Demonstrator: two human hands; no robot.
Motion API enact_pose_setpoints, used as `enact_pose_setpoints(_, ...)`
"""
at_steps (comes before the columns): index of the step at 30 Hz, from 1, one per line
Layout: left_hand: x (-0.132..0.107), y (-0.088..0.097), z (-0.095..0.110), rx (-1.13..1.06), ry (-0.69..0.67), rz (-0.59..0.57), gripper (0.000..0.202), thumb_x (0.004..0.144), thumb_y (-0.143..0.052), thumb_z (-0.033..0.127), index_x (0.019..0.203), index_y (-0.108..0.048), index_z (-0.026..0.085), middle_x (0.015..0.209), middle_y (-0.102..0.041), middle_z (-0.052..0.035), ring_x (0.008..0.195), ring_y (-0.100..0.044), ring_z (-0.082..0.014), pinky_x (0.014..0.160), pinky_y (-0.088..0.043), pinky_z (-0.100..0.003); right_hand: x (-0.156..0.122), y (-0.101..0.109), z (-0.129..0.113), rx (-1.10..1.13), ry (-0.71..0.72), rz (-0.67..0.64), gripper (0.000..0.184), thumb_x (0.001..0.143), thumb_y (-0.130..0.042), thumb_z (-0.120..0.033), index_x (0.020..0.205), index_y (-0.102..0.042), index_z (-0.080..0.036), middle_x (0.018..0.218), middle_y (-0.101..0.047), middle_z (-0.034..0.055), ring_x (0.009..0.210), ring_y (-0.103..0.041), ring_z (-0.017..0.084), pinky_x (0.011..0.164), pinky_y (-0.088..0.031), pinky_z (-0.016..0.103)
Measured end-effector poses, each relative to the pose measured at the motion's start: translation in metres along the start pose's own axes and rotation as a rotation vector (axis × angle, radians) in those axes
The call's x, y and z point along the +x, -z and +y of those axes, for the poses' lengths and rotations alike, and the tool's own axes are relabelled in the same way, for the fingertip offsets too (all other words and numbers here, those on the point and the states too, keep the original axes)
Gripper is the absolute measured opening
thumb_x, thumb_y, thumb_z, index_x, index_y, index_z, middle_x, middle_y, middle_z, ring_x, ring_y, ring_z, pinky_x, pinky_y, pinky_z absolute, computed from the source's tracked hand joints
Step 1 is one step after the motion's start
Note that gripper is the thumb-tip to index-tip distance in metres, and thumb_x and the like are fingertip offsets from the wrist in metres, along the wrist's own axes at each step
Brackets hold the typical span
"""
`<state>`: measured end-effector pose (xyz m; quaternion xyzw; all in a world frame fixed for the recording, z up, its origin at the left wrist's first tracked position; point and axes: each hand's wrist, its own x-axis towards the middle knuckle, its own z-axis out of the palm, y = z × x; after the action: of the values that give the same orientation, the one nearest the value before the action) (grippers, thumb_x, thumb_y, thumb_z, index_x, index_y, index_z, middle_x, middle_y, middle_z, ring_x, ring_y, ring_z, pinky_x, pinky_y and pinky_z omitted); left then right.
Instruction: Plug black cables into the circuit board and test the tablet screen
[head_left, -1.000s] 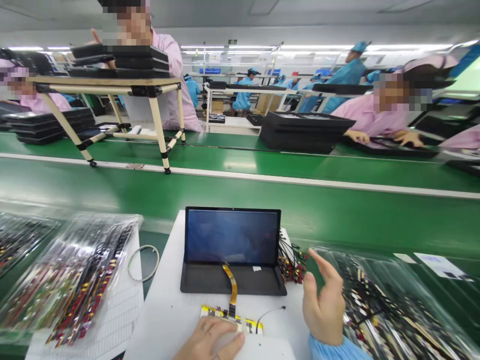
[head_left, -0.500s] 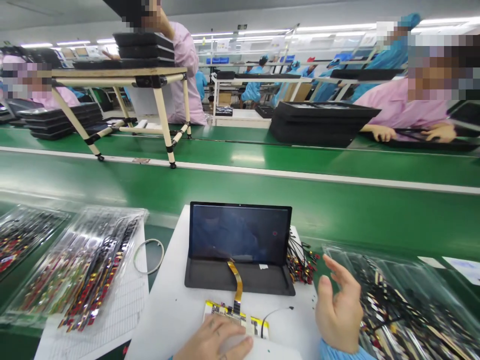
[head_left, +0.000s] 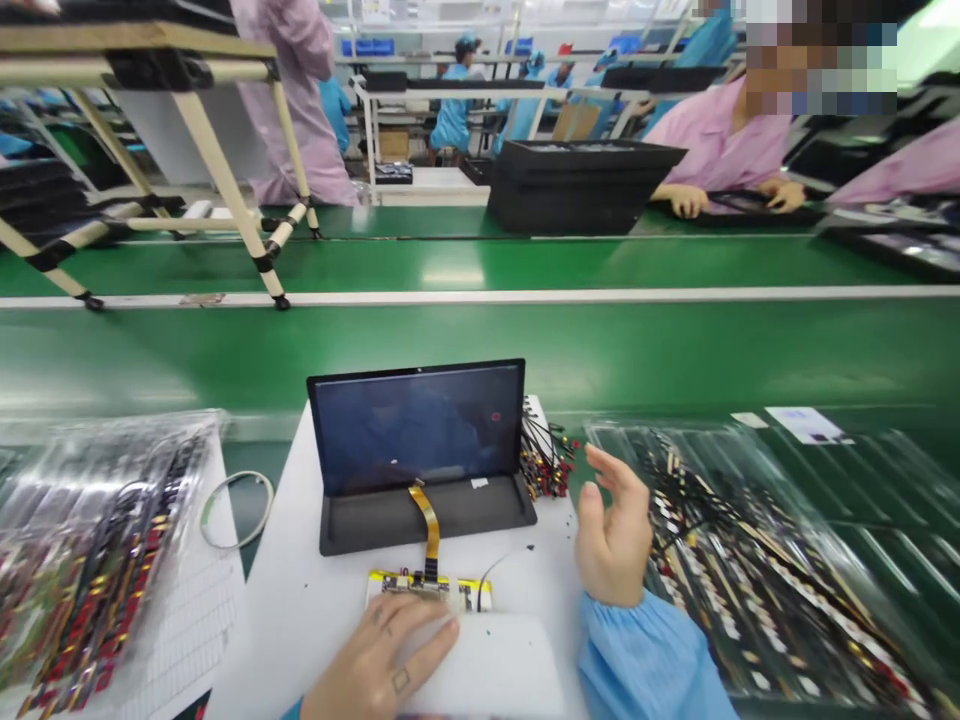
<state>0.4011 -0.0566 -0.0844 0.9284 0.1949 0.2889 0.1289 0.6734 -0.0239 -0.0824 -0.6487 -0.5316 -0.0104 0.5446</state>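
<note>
My left hand (head_left: 390,650) lies palm down with its fingers stretched out. Its fingertips touch the near edge of a narrow circuit board with yellow edging (head_left: 411,582). A gold flat ribbon cable (head_left: 429,520) runs from that board up to a dark display panel (head_left: 420,430), which leans upright in a black stand (head_left: 352,525). A thin black wire (head_left: 491,570) curves off the board's right end. My right hand (head_left: 615,535) is held up to the right of the board, thumb and fingers apart, with nothing in it.
Clear plastic trays of cable parts lie left (head_left: 97,560) and right (head_left: 750,560). A bundle of wires (head_left: 547,460) sits behind the stand, and a white ring (head_left: 236,510) lies left. Beyond the green conveyor (head_left: 450,345), a co-worker in pink (head_left: 712,140) works beside black trays (head_left: 577,190).
The camera view has turned right and down, so everything shifts left and up in the picture. My left hand stays on the board, and my right hand stays raised beside it.
</note>
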Motion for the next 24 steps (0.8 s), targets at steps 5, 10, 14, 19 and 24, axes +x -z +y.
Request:
enact_pose_setpoints(5,0.002,0.011,0.002,0.038,0.013,0.001,0.038,0.091,-0.041,0.029,0.124,-0.046,0.01,0.105,-0.06,-0.0148,0.099,-0.056,-0.0211,0.082,-0.048,-0.034,0.003,-0.001,-0.01,-0.012,0.027,0.02,0.033,0.09,-0.041,-0.033,0.119,-0.044,-0.019,0.115,-0.054,0.0107,0.105,-0.051,0.023,0.083,-0.043,0.04)
enact_pose_setpoints(10,0.001,0.015,0.002,0.054,0.014,-0.02,0.041,0.089,-0.044,0.027,0.127,-0.043,0.011,0.103,-0.062,-0.0145,0.099,-0.057,-0.022,0.082,-0.048,-0.034,0.003,-0.001,-0.017,-0.008,0.037,0.03,0.032,0.09,-0.041,-0.031,0.119,-0.045,-0.019,0.115,-0.054,0.0108,0.105,-0.051,0.023,0.082,-0.044,0.04)
enact_pose_setpoints(14,0.002,0.017,0.003,0.047,0.017,0.004,0.038,0.089,-0.045,0.026,0.124,-0.046,0.011,0.102,-0.062,-0.0139,0.099,-0.057,-0.0218,0.082,-0.048,-0.034,0.002,0.0,-0.02,0.004,0.029,0.031,0.032,0.09,-0.041,-0.029,0.12,-0.044,-0.019,0.115,-0.053,0.0104,0.106,-0.051,0.022,0.082,-0.044,0.039)
enact_pose_setpoints(19,0.002,0.019,0.006,0.039,0.052,-0.012,0.04,0.089,-0.045,0.026,0.127,-0.043,0.012,0.103,-0.061,-0.014,0.098,-0.057,-0.0222,0.082,-0.047,-0.035,0.005,0.001,-0.024,0.005,0.04,0.021,0.032,0.091,-0.041,-0.029,0.121,-0.044,-0.019,0.116,-0.053,0.0112,0.107,-0.05,0.021,0.082,-0.044,0.038)
enact_pose_setpoints(24,0.008,0.023,0.01,0.019,0.081,-0.039,0.044,0.089,-0.044,0.027,0.13,-0.038,0.013,0.102,-0.062,-0.0142,0.096,-0.058,-0.0222,0.081,-0.048,-0.035,0.009,-0.001,-0.03,-0.005,0.044,0.018,0.03,0.091,-0.04,-0.033,0.116,-0.047,-0.018,0.11,-0.055,0.0111,0.098,-0.055,0.022,0.077,-0.046,0.038)
